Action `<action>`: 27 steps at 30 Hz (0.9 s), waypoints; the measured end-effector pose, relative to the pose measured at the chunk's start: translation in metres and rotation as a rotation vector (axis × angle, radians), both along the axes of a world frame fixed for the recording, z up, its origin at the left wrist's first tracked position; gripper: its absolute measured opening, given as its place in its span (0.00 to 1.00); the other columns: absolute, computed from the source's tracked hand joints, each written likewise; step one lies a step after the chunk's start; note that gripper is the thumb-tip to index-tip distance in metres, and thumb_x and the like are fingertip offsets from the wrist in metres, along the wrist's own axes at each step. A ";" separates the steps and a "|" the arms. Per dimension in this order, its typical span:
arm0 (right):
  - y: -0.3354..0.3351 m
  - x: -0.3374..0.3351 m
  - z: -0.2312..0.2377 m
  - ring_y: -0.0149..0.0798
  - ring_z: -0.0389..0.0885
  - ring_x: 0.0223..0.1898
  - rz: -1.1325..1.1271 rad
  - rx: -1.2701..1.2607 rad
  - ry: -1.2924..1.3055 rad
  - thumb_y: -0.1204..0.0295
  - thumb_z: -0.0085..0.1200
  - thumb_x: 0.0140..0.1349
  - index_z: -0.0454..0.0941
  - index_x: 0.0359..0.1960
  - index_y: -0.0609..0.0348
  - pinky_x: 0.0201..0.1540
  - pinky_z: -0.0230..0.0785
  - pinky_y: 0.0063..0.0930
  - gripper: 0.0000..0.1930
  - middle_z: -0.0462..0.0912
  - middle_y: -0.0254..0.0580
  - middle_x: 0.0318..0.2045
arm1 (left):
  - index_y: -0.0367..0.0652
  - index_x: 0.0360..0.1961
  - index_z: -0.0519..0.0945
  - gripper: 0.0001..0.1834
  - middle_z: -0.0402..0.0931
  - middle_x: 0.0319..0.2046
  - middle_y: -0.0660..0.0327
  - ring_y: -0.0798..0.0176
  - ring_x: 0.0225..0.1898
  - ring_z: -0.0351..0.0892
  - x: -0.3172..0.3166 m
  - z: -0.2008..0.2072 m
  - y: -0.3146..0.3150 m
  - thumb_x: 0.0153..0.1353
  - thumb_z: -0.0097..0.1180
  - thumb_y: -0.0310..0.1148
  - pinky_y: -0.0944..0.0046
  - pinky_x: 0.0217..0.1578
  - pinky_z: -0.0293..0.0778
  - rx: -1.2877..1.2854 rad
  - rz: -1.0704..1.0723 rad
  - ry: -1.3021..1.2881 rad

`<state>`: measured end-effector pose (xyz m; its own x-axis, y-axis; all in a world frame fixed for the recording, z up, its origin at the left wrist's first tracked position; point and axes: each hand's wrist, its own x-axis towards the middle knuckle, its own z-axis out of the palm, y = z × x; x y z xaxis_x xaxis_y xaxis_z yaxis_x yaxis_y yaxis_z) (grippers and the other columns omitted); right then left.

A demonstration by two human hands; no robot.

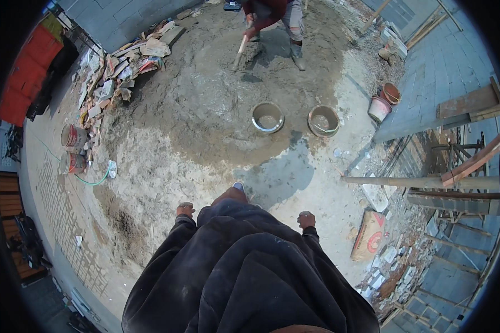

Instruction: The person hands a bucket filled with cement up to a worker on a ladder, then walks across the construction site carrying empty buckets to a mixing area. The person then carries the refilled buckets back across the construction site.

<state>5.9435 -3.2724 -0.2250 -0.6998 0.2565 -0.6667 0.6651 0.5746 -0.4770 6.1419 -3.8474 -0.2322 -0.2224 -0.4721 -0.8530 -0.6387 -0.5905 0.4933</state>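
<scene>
Lying to the right of the curled right hand [306, 220], a tan bag [368, 236] bears red printing. The left hand [185, 210] curls too, neither visibly holding anything; two buckets [268, 109] stand farther off.

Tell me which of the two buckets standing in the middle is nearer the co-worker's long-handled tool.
The left bucket; the right bucket stands farther from the tool, toward the picture's right.
</scene>
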 end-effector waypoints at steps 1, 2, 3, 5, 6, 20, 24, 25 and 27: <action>-0.006 -0.004 0.003 0.34 0.83 0.23 0.032 0.004 0.102 0.72 0.52 0.57 0.81 0.35 0.53 0.20 0.73 0.30 0.07 0.83 0.39 0.23 | 0.47 0.33 0.82 0.07 0.83 0.30 0.58 0.56 0.31 0.85 0.013 0.002 0.002 0.52 0.64 0.27 0.57 0.24 0.78 0.131 -0.001 0.063; -0.010 -0.006 0.008 0.34 0.83 0.23 0.018 -0.041 0.153 0.72 0.52 0.57 0.81 0.35 0.53 0.19 0.71 0.29 0.07 0.83 0.39 0.23 | 0.48 0.33 0.83 0.08 0.82 0.32 0.57 0.53 0.37 0.84 0.023 0.004 0.003 0.52 0.61 0.36 0.52 0.30 0.77 -0.337 -0.872 0.002; -0.015 -0.007 0.013 0.33 0.82 0.23 0.032 -0.051 0.215 0.72 0.53 0.57 0.82 0.36 0.52 0.19 0.69 0.28 0.07 0.83 0.39 0.23 | 0.50 0.33 0.83 0.12 0.82 0.35 0.55 0.49 0.43 0.82 0.037 0.007 0.007 0.52 0.58 0.44 0.47 0.35 0.76 -0.751 -1.747 -0.188; -0.017 0.001 0.027 0.33 0.82 0.24 0.058 -0.069 0.333 0.72 0.52 0.59 0.82 0.38 0.54 0.22 0.71 0.27 0.08 0.84 0.41 0.24 | 0.50 0.32 0.84 0.14 0.82 0.36 0.54 0.49 0.43 0.82 0.051 0.013 0.009 0.51 0.59 0.46 0.48 0.39 0.76 -0.805 -1.759 -0.215; -0.016 0.009 0.031 0.33 0.83 0.24 0.053 -0.094 0.334 0.72 0.53 0.59 0.82 0.39 0.55 0.23 0.71 0.27 0.08 0.84 0.42 0.24 | 0.49 0.31 0.84 0.15 0.82 0.37 0.54 0.49 0.44 0.81 0.058 0.015 0.011 0.49 0.60 0.48 0.49 0.43 0.76 -0.817 -1.758 -0.250; 0.031 0.224 0.025 0.42 0.86 0.32 0.829 0.389 -0.074 0.63 0.61 0.53 0.85 0.25 0.54 0.35 0.78 0.37 0.09 0.86 0.42 0.30 | 0.42 0.30 0.84 0.07 0.83 0.25 0.58 0.61 0.28 0.85 0.021 0.032 -0.042 0.47 0.64 0.23 0.60 0.31 0.81 -0.354 -0.402 -0.108; -0.016 0.215 0.020 0.40 0.86 0.31 1.017 0.570 0.055 0.63 0.61 0.54 0.85 0.28 0.54 0.33 0.77 0.35 0.09 0.86 0.41 0.30 | 0.47 0.30 0.83 0.03 0.82 0.23 0.62 0.64 0.24 0.84 0.000 0.030 -0.075 0.53 0.62 0.28 0.62 0.20 0.73 -0.403 -0.379 0.016; -0.031 0.208 0.018 0.39 0.86 0.31 1.054 0.643 0.081 0.63 0.61 0.54 0.85 0.29 0.54 0.33 0.77 0.34 0.09 0.87 0.40 0.29 | 0.47 0.30 0.83 0.03 0.82 0.23 0.62 0.64 0.24 0.84 -0.005 0.027 -0.083 0.53 0.62 0.28 0.62 0.20 0.73 -0.398 -0.380 0.021; -0.062 0.193 0.018 0.44 0.85 0.36 0.390 0.206 0.065 0.63 0.59 0.53 0.84 0.29 0.54 0.40 0.77 0.39 0.10 0.86 0.42 0.32 | 0.47 0.28 0.83 0.01 0.81 0.23 0.63 0.63 0.25 0.84 -0.013 0.018 -0.100 0.53 0.62 0.28 0.64 0.22 0.74 -0.457 -0.467 0.003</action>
